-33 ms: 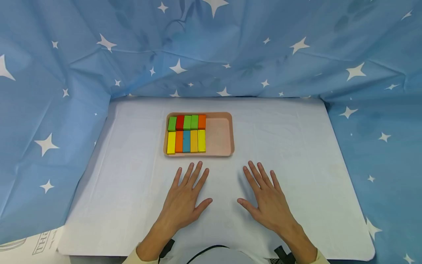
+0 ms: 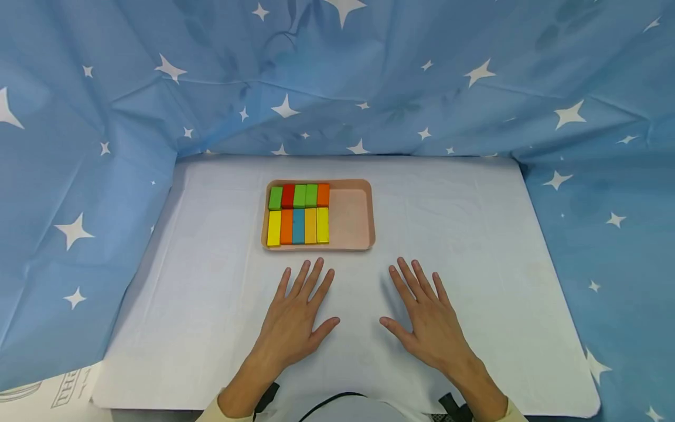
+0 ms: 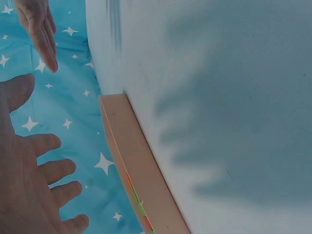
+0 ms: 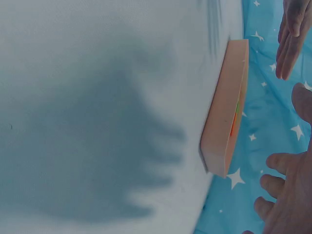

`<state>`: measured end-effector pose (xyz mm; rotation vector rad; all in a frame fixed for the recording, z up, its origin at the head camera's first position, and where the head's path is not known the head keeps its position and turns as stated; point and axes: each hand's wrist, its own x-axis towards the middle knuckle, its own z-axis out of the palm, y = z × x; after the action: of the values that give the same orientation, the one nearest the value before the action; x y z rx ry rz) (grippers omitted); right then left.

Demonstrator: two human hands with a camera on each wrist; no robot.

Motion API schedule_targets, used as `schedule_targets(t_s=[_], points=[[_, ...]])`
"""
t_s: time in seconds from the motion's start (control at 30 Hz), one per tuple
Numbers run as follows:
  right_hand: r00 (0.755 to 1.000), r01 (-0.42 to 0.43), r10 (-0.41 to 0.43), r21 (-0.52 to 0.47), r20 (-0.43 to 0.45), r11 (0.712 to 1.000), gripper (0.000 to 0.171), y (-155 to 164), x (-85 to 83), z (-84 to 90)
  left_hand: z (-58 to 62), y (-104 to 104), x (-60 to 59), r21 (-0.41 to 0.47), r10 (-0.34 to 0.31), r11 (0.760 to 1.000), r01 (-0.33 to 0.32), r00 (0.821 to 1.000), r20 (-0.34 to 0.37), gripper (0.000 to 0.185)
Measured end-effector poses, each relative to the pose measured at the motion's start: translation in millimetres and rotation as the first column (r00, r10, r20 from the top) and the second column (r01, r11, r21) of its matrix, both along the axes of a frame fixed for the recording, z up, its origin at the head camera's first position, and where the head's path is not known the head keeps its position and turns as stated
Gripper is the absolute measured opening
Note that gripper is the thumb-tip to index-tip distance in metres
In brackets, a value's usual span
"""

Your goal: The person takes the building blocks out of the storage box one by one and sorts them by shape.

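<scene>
Head view: left hand (image 2: 292,325) and right hand (image 2: 431,328), fingers spread flat, rest on the white table (image 2: 474,234) near the shallow pink plastic tray (image 2: 353,220) of coloured wooden blocks (image 2: 298,214).

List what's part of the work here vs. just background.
In play:
- left hand, flat on the table, fingers spread
- right hand, flat on the table, fingers spread
- tray, just beyond the fingertips
- coloured blocks, two rows filling the tray's left part

Background:
- white table cover
- blue star-print cloth hung round the table
</scene>
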<state>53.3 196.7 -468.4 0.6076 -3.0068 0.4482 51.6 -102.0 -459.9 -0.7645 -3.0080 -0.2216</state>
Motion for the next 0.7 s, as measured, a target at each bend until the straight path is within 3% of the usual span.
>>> schedule_targets(t_s=[0.43,0.57,0.7], points=[[0.999,-0.037,0.036,-0.021,-0.025,0.999,0.092,-6.8,-19.5,-0.9,3.3,-10.2,-9.3,0.016,0.01,1.0,-0.01,1.0,-0.019,0.084],[0.998,-0.064,0.063,-0.016,-0.016,0.998,0.091,-12.4,-37.3,-0.5,4.9,-19.8,-17.1,0.033,0.034,0.999,-0.033,0.999,-0.011,0.082],[0.996,-0.087,0.087,-0.011,-0.016,0.996,0.092,-19.6,-63.3,4.8,8.5,-33.6,-33.5,0.066,0.063,0.996,-0.062,0.998,-0.015,0.08]])
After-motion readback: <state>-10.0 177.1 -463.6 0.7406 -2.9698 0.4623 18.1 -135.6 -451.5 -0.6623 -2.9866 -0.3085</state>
